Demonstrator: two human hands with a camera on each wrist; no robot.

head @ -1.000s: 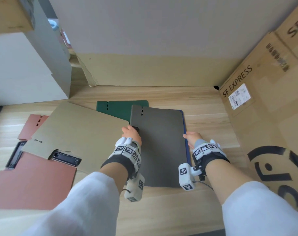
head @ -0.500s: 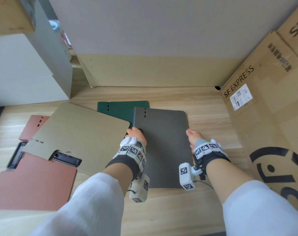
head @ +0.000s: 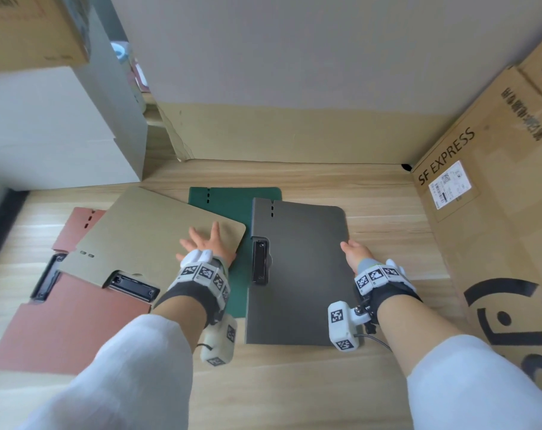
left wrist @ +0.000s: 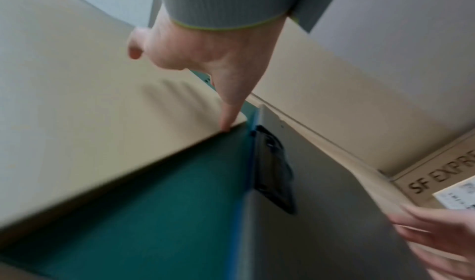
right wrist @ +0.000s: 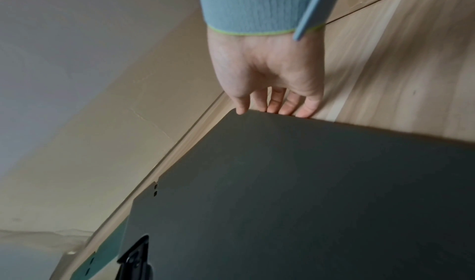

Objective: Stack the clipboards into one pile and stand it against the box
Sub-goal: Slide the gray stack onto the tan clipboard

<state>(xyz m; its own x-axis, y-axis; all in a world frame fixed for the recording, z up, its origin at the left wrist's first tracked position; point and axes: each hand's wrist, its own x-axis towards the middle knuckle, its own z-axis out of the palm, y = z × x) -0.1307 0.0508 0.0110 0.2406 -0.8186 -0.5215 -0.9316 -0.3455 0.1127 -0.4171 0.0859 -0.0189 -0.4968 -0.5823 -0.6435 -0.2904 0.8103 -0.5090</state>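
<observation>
Four clipboards are seen lying flat on the wooden bench (head: 372,193). The grey clipboard (head: 297,274) is set furthest right, its black clip (head: 259,262) on its left edge, and it overlaps the green clipboard (head: 232,203); a thin blue edge is seen beneath its left side in the left wrist view. The tan clipboard (head: 158,231) is laid askew across the green one and across the red clipboard (head: 62,321), whose clip is partly covered at the far left.

The left hand (head: 206,243) is spread with straight fingers (left wrist: 228,117) and pressed flat on the tan clipboard near its right corner; nothing is gripped. The right hand (head: 355,251) is placed at the grey clipboard's right edge, its fingers (right wrist: 287,105) curled over that edge and the thumb set on top.

The SF EXPRESS box (head: 486,197) is stood to the right, near the grey clipboard, with a strip of bare bench left between them. A cardboard wall (head: 294,131) closes the back, and a white box (head: 46,131) stands at the back left. Open bench is left in front of the clipboards.
</observation>
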